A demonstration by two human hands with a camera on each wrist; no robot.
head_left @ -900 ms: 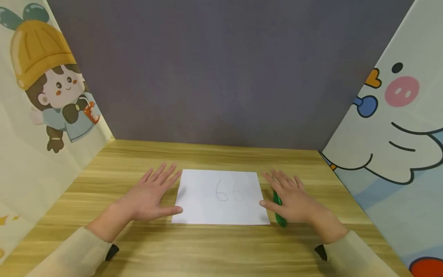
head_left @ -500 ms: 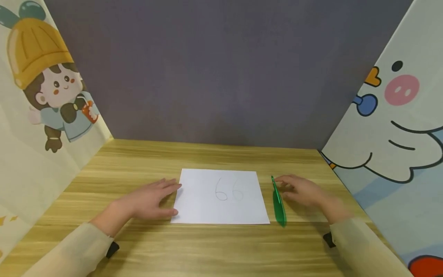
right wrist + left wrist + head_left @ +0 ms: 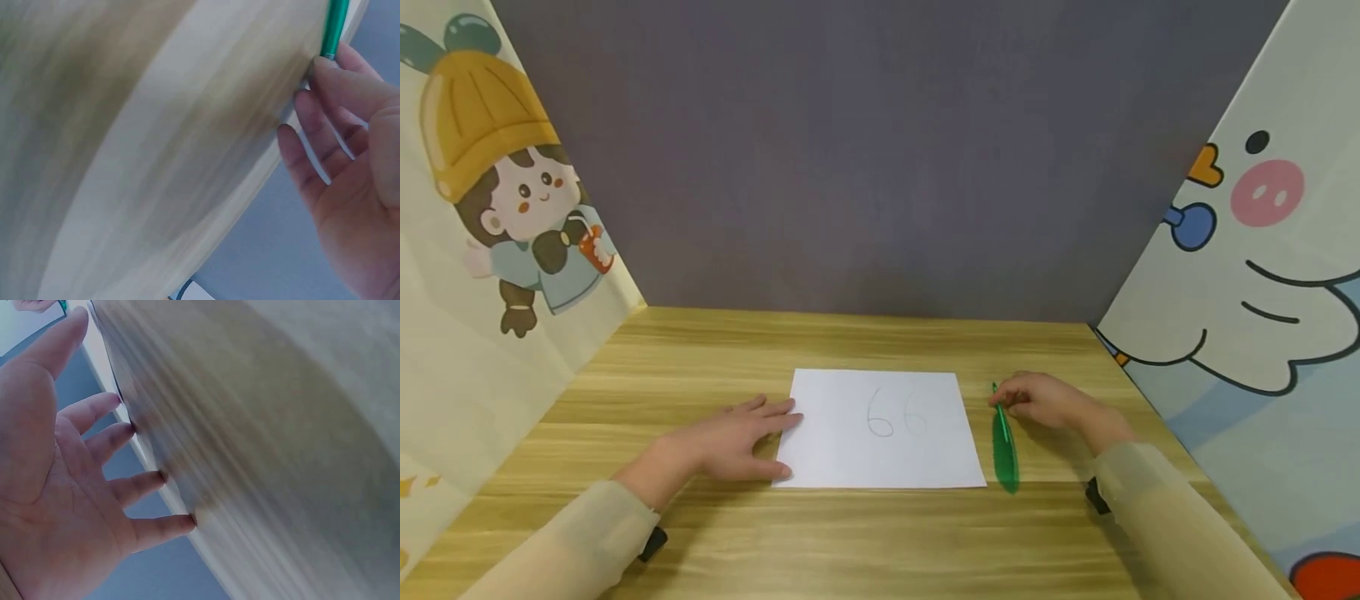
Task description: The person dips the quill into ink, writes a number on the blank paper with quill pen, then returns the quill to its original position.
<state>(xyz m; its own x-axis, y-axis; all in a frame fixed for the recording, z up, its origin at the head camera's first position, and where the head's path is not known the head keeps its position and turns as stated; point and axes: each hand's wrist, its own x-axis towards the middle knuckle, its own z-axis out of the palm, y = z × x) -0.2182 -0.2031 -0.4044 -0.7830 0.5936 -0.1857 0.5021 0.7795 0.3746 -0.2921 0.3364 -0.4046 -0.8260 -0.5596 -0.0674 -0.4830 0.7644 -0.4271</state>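
A white sheet of paper with "66" pencilled on it lies flat on the wooden table. My left hand lies flat on the table, and its fingertips touch the sheet's left edge; in the left wrist view the left hand has its fingers spread and straight. A green pen lies just right of the sheet, pointing away from me. My right hand has curled fingers that pinch the pen's thin far end. The right wrist view shows the thumb against the green pen.
A dark grey back wall and two cartoon-printed side panels, on the left and on the right, box in the table on three sides. Bare wood lies in front of and behind the sheet.
My right hand lifted off the pen, slid to the right and back, then curled its fingers onto the pen's far end. My left hand shifted slightly, with its fingertips now on the sheet's edge.
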